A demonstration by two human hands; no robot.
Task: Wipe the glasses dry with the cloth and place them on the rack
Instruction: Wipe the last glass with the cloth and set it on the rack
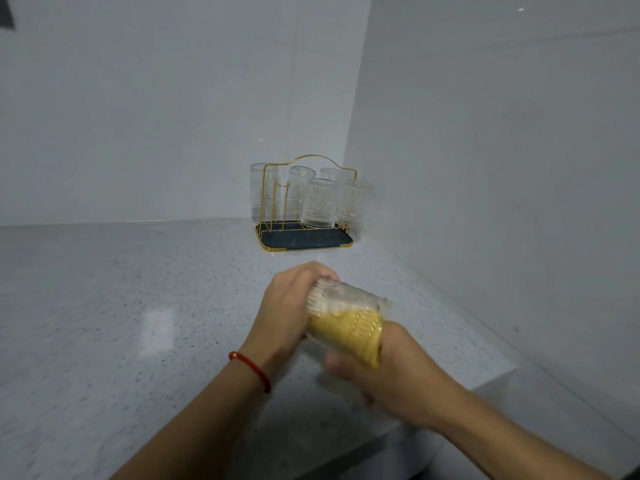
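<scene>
Over the speckled counter (pixel 104 306), near the corner, the left hand (pixel 287 306) is gripping the base end of a ribbed glass (pixel 346 299), fingers curled round it, while the right hand (pixel 388 368) is clamping a yellow cloth (pixel 349 334) pushed into the glass mouth, apparently drying the inside. Five glasses are already sitting upside down on the gold wire rack (pixel 304 202) well behind; one front peg is looking free. Left to do, likely: finishing this wipe and racking it.

A home kitchen corner: a speckled grey stone tabletop (pixel 121 289) meets glossy pale tiled walls (pixel 156 116), with a gold wire glass rack (pixel 304 202) holding upturned clear patterned glasses (pixel 318 206).
</scene>
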